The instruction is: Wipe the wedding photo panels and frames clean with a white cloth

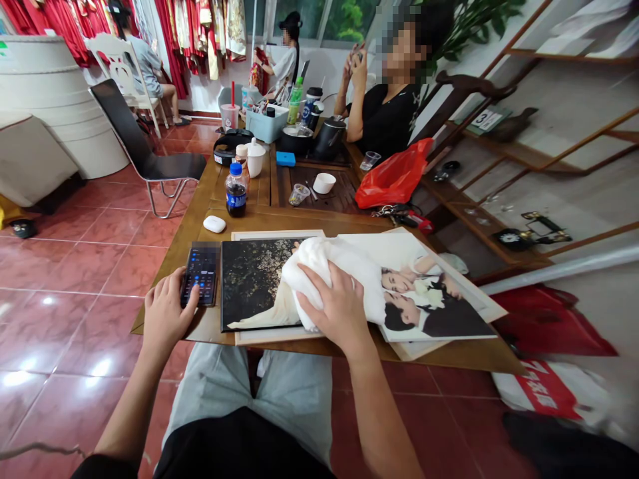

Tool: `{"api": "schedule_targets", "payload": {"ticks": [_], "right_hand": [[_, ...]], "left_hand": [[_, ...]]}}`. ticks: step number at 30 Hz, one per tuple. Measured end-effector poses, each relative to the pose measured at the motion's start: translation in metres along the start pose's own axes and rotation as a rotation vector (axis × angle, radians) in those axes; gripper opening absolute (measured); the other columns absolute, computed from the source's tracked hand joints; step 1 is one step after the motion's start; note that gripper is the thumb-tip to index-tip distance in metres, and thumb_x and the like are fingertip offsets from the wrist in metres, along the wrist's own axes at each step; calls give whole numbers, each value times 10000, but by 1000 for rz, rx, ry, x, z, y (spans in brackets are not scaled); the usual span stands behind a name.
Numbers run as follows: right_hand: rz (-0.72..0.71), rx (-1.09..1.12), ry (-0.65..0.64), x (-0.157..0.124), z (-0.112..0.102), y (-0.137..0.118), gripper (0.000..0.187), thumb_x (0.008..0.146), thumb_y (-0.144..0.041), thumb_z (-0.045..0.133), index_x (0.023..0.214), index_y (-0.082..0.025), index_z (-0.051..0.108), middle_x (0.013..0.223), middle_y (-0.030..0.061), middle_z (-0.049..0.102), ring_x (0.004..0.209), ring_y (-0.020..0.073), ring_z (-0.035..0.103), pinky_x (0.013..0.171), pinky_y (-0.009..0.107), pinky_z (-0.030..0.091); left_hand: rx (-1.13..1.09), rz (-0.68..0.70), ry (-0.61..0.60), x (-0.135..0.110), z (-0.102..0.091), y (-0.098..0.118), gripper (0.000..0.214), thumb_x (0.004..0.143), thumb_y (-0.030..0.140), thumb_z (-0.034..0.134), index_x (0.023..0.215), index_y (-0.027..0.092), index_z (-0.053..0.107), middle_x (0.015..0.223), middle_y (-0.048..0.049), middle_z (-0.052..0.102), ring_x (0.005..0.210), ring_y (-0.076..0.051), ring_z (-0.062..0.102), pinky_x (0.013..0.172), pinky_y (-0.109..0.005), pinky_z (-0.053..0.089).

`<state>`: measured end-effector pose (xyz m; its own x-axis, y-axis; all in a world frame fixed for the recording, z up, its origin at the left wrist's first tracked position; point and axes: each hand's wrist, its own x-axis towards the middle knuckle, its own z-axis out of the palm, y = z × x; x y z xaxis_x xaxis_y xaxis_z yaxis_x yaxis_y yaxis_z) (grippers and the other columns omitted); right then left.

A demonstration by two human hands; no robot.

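Observation:
My right hand (pixel 338 305) presses a white cloth (pixel 333 266) flat onto a large printed photo (pixel 249 279) at the near edge of the wooden table (pixel 190 233); its fingers lie spread over the cloth. A second large photo print (pixel 439 313) lies askew to the right, partly under the cloth. My left hand (pixel 164 313) rests at the table's near-left corner, thumb touching the screen of a dark smartphone (pixel 201 273) that lies flat beside the photo.
A white earbud case (pixel 214 224), a cola bottle (pixel 235 190), cups, a kettle (pixel 328 136) and a red plastic bag (pixel 394 178) crowd the far table. A person in black sits at the far right. A black chair (pixel 150 156) stands left; others sit behind.

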<state>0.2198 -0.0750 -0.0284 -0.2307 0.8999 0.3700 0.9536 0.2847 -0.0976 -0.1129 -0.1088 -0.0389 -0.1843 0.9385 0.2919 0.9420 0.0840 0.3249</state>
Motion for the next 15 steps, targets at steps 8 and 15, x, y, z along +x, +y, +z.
{"api": "schedule_targets", "payload": {"ticks": [8,15], "right_hand": [[4,-4,-9,-1,2,1,510,1018,-488,480,1498,-338,566,1478,171,506,1323,345,515,1094,553,402],[14,-1,-12,0,3,0,506,1009,-479,513,1497,-354,565,1508,168,489,1349,343,502,1107,555,394]], "left_hand": [[-50,256,113,-12,-3,-12,341,1032,395,453,1032,296,780,1331,-61,691,1253,-305,591,1107,-523,356],[-9,77,199,16,-10,26,447,1064,406,375,1400,232,612,1379,-136,638,1304,-336,543,1106,-538,372]]}}
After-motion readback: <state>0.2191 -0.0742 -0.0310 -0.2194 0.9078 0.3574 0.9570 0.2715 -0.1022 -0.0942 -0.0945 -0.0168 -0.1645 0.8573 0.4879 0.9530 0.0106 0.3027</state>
